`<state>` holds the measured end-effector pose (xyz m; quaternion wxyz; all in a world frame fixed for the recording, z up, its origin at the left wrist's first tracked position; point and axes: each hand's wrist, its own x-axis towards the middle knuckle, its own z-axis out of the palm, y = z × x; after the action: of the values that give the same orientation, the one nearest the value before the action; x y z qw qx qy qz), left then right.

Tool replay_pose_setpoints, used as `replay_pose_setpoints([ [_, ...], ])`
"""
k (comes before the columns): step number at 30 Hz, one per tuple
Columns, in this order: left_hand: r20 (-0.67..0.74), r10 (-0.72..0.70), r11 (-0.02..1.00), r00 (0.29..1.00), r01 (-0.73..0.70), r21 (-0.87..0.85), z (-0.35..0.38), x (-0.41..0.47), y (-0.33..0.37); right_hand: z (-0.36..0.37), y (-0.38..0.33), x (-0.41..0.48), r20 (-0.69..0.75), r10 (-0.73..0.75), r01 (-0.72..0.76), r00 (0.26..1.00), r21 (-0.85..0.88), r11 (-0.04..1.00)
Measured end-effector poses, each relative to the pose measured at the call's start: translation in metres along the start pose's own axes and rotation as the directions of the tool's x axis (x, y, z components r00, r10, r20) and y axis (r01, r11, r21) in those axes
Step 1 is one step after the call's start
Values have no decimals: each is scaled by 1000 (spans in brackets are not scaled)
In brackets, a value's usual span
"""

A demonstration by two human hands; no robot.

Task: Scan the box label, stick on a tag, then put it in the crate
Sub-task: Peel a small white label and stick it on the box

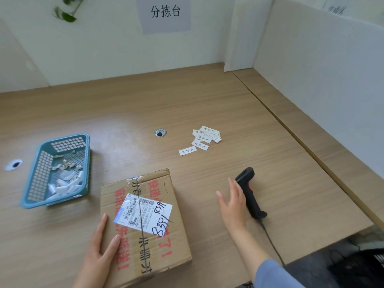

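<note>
The box (143,225) lies on the counter (124,113) before me, my left hand (99,244) flat on its near-left corner. My right hand (233,204), spread and empty, is just left of the scanner (249,194), whose handle points toward me.

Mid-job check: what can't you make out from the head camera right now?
- Head view: shipping label print, too small and blurred to read.
- Head view: box near corner, cut off by the bottom edge.
- Head view: whether the right hand touches the scanner; the hand hides the contact side.
- Head view: sheet on the right wall, cut by the top edge, blurred.
</note>
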<state>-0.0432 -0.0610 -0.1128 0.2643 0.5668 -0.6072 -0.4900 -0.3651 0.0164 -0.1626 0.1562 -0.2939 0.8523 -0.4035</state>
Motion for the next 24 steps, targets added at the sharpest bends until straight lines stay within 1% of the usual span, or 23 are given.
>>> replay_pose_setpoints([
  [2, 14, 5, 1000, 1000, -4, -12, -1, 2, -3, 9, -21, -22, 164, -9, -21, 986, 182, 983],
  [4, 14, 16, 1000, 1000, -15, -15, -2, 4, -7, 18, -41, -40, 289, -27, -72, 957, 329, 942],
  [6, 11, 9, 1000, 1000, -9, -10, -3, 3, -8, 27, -58, -55, 373, -57, -105, 926, 399, 911],
  [9, 32, -11, 999, 999, 12, -36, -5, 1, -10, 34, -76, -69, 455, -128, -92, 881, 432, 897],
  [11, 42, 6, 999, 999, -4, -48, -6, 1, -11, 37, -82, -74, 499, -171, -75, 849, 436, 897],
  [13, 45, 19, 998, 999, -17, -56, -6, 0, -10, 41, -84, -77, 526, -184, -72, 830, 429, 901],
  [19, 39, 6, 994, 999, -2, -114, -9, -1, -7, 41, -82, -80, 543, -194, -75, 817, 433, 898],
  [24, 42, 4, 989, 999, 2, -146, -8, -1, -8, 42, -79, -80, 552, -222, -37, 804, 419, 907],
])
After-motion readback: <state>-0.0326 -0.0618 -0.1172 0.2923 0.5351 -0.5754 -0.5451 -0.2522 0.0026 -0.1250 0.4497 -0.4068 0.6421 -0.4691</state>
